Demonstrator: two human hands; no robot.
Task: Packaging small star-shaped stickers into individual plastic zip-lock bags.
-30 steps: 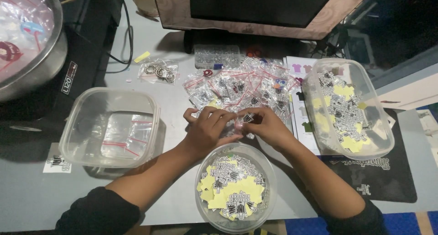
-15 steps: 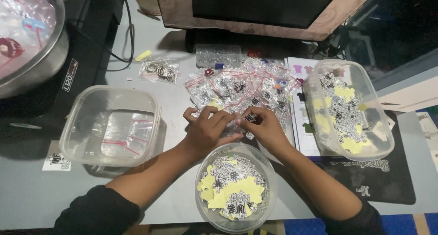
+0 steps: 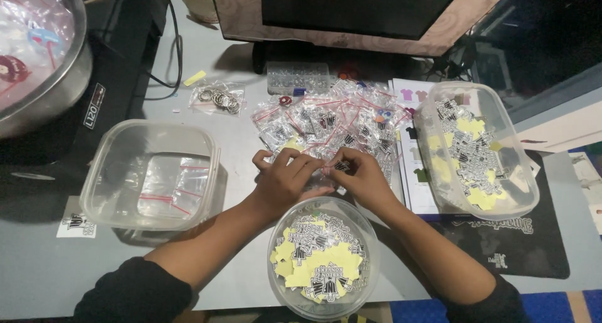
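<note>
Left hand point(image 3: 285, 180) and right hand point(image 3: 360, 177) pinched together on a small clear zip bag point(image 3: 331, 167), bag lay left-right between fingertips, just beyond the round tub point(image 3: 323, 260), near the bag pile point(image 3: 332, 125), hands barely shifted since earlier.

Counting it off on the grey table point(image 3: 251, 72): three clear tubs, two hands, one steel bowl.

Two hands point(image 3: 285, 182) point(image 3: 364, 179) are working at mid-table; three clear plastic tubs are sitting out: one near the left edge point(image 3: 100, 191), one round at the front edge point(image 3: 276, 279), one toward the right edge point(image 3: 527, 185). One steel bowl point(image 3: 69, 84) is occupying the back-left corner, one bag of rings point(image 3: 217, 99) is lying behind; the small packets in the heap point(image 3: 326, 122) are too many to count.
</note>
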